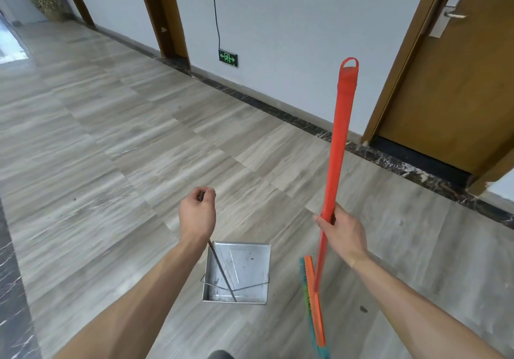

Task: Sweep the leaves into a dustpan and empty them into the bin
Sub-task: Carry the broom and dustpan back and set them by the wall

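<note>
two hands in view, both busy. left hand [197, 214] has its fingers curled around the top of the thin metal rod handle [221, 271] of the dustpan [251, 264]; rod runs from the fist down and slightly right into the pan. dustpan is a square steel tray, hanging or sitting low over the floor [111, 147] between the two forearms, can't tell if it touches down. open side faces up toward the camera, inside shows scuffs and a couple of dark specks, no leaf pile visible in it. wire bail crosses the lower half of the pan.

right hand [343, 233] wraps around the orange broom handle [338, 147] at roughly its lower third, thumb on the near side. handle stands close to upright, tilted a bit right at the top, hanging loop at the upper end. broom head [314, 303] is orange with green and teal bristles, just right of the dustpan, apart from it, edge-on to the camera.

small dark spot [363, 309] on the floor right of the broom head, possibly a leaf, too small to tell. another speck [74, 199] far left on the floor.

corridor setting: grey wood-look tiles, dark marble skirting, white wall, green exit sign [228, 58] low on the wall with a black cable above it, wooden door [456, 75] with a metal lever at the right.
</note>
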